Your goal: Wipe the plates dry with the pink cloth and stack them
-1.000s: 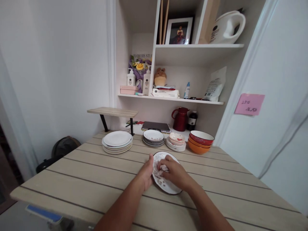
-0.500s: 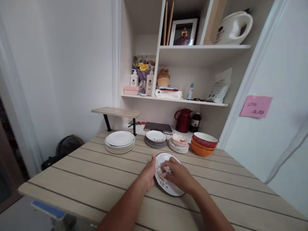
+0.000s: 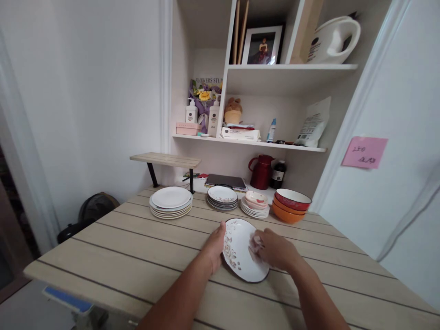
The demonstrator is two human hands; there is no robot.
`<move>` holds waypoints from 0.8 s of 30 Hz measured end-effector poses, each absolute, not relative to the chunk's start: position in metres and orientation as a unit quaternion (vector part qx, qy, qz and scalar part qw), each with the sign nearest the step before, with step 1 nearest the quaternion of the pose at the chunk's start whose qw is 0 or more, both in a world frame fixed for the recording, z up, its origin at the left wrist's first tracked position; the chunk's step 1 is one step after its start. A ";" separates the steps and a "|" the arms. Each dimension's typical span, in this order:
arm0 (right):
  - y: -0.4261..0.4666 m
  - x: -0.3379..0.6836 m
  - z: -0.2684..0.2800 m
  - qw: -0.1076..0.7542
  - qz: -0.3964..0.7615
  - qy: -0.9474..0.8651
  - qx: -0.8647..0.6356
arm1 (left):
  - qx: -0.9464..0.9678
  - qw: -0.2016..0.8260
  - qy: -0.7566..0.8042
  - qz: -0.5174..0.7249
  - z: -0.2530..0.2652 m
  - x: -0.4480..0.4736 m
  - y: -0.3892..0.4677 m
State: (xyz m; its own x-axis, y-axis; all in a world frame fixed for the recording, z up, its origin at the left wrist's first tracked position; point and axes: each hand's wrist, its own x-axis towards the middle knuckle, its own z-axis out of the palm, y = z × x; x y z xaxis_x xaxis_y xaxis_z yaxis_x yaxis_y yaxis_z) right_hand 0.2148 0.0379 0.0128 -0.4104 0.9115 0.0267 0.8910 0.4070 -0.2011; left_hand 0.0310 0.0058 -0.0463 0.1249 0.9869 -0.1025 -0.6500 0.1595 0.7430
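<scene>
Plate (image 3: 242,252) white, brown floral print, dark rim. Wad (image 3: 255,244) blurred, perhaps pinkish-white.

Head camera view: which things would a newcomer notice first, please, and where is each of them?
Probably first the flower-patterned plate over the table, with the left hand at its left rim and the right hand holding a pale, crumpled wad against its face. Then the strong colours: the red-and-orange bowl stack at the right end of the dish row, the red jug behind, and the pink note on the right wall.

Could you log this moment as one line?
left hand: holds flowered plate | right hand: holds crumpled wad | beyond: stacked bowls
</scene>
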 end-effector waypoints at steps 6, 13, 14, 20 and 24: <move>0.012 0.201 0.016 0.042 0.196 -0.911 -0.361 | 0.276 0.709 0.305 0.572 -0.040 0.029 0.002; 0.026 0.155 0.002 0.294 0.154 -0.884 -0.331 | 0.277 0.700 0.321 0.575 -0.036 0.031 -0.001; 0.031 0.153 0.001 0.305 0.134 -0.876 -0.348 | 0.281 0.699 0.318 0.575 -0.037 0.031 0.000; 0.052 0.174 0.005 0.275 0.036 -0.809 -0.519 | 0.302 0.694 0.321 0.569 -0.043 0.032 0.004; 0.051 0.201 0.011 0.158 0.023 -0.788 -0.594 | 0.313 0.700 0.324 0.554 -0.044 0.030 0.004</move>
